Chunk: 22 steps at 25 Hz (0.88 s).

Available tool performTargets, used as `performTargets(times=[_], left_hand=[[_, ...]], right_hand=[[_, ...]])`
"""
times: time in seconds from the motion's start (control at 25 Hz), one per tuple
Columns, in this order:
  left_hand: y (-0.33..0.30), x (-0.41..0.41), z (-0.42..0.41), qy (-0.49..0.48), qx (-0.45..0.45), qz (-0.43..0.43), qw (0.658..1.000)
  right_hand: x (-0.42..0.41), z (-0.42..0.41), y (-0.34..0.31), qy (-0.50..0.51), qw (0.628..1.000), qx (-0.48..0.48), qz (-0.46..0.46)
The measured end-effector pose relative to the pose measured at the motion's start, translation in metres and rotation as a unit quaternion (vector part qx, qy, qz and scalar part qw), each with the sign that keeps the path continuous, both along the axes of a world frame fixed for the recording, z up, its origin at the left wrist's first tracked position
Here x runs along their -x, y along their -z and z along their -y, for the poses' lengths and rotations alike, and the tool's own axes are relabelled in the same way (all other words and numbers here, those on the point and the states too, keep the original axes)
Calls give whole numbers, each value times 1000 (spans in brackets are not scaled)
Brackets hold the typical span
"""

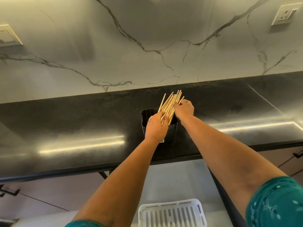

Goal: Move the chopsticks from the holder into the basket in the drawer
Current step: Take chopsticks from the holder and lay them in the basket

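A bundle of pale wooden chopsticks (170, 104) leans to the right out of a black holder (173, 131) standing on the dark countertop. My left hand (155, 126) grips the lower part of the bundle at the holder's rim. Higher up, my right hand (184, 108) curls its fingers around the same bundle. Their lower ends are hidden inside the holder. A white slotted basket (172, 213) lies empty in the open drawer (188, 181) below the counter's edge, near the bottom of the view.
The black countertop (82, 122) runs across the view under a marble-veined wall. Wall sockets sit at the upper right (285, 13) and far left (8, 36). Cabinet fronts with dark handles (297, 154) flank the drawer.
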<state>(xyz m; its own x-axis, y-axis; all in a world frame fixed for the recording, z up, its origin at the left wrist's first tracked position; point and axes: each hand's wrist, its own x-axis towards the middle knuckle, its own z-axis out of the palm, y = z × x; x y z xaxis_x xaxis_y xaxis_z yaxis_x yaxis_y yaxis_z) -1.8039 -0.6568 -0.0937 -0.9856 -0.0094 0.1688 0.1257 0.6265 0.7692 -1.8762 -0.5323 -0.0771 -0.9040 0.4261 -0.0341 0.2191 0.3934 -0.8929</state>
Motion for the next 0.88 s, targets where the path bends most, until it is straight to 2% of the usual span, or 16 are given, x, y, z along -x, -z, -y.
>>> performTargets(times=[0.16,0.32,0.44,0.52,0.64,0.72,0.8,0.88], left_hand=[[-13,-2,-2,1,13,-29,1000],[-47,-9,-14,15,34,-69,997],[-83,-22,-21,134,-82,-64,985],[-101,-33,-15,175,-164,-51,970],[-106,-56,-3,212,-288,-2,934],[-92,-75,0,223,-353,40,908],[-68,-95,3,176,-425,109,881],[-37,-114,6,99,-517,180,831]], right_hand=[[-17,-8,-31,-29,998,-1,-55],[-49,-19,-87,-110,979,32,-167],[-81,-24,-122,-188,950,-50,-243],[-101,-27,-143,-255,928,-79,-262],[-122,-28,-160,-332,921,-37,-202],[-135,-24,-153,-364,921,30,-135],[-153,-24,-129,-358,925,121,-51],[-174,-29,-89,-357,921,151,34]])
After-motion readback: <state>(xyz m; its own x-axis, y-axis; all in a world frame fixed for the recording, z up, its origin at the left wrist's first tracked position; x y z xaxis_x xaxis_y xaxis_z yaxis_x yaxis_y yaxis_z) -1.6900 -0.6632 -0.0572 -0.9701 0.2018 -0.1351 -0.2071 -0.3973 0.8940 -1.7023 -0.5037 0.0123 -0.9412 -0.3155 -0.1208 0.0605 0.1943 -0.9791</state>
